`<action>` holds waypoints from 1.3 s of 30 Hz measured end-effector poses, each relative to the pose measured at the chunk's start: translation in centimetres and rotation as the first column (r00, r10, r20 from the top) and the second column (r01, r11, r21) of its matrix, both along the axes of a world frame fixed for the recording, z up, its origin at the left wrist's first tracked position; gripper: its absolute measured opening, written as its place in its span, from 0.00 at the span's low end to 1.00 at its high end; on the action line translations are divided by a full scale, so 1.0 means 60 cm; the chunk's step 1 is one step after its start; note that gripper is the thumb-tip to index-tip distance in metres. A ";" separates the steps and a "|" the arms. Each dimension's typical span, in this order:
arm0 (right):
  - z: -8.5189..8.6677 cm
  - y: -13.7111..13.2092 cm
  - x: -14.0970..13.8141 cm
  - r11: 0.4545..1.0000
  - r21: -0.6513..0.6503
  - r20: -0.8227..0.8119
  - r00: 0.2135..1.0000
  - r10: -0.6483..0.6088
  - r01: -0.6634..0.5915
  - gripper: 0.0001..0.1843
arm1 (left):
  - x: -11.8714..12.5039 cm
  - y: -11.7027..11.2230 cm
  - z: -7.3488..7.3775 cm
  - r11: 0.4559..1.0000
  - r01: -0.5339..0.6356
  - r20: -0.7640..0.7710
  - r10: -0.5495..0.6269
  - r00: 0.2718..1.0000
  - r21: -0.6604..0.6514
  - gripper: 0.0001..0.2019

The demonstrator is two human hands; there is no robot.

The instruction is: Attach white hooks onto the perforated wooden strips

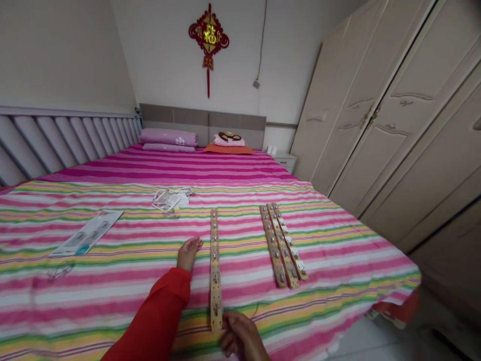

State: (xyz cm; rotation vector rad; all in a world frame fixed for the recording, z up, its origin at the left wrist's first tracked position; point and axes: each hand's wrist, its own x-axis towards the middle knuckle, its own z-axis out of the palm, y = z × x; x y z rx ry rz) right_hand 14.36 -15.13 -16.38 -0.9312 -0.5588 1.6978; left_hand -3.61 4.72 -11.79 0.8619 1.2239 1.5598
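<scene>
A narrow wooden strip (215,271) with metal fittings along it lies lengthwise on the striped bedspread in front of me. My left hand (190,249), below a red sleeve, is just left of the strip and apart from it. Its fingers are curled together, and anything small inside them is hidden. Beside the strip's near end, on the right, is my right hand (240,333). The fingers there are bent with a gap between them; whether they touch the wood I cannot tell. Three similar strips (280,245) lie side by side farther right, one bearing white round pieces.
A clear package (90,233) holding small metal parts lies at left, with thin wire-like pieces (60,271) nearer me. Opened plastic packaging (171,199) is beyond the strip. Pillows (168,136) rest at the headboard. A wardrobe (376,110) stands right of the bed, a rail (71,140) left.
</scene>
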 end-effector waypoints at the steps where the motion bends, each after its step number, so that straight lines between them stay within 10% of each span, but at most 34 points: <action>1: 0.000 -0.002 -0.004 0.999 0.000 -0.052 0.997 0.051 -0.051 0.22 | 0.000 0.000 0.001 1.000 -0.002 -0.001 0.002 1.000 -0.001 0.23; 14: 0.000 0.022 -0.028 0.987 0.066 -0.070 0.986 0.152 -0.147 0.22 | -0.002 0.000 0.006 1.000 -0.001 -0.028 0.001 1.000 -0.017 0.23; 39: 0.049 0.025 0.167 0.938 -0.014 -0.019 0.937 -0.348 0.348 0.20 | -0.003 -0.002 0.012 1.000 0.010 -0.039 -0.012 0.999 -0.029 0.23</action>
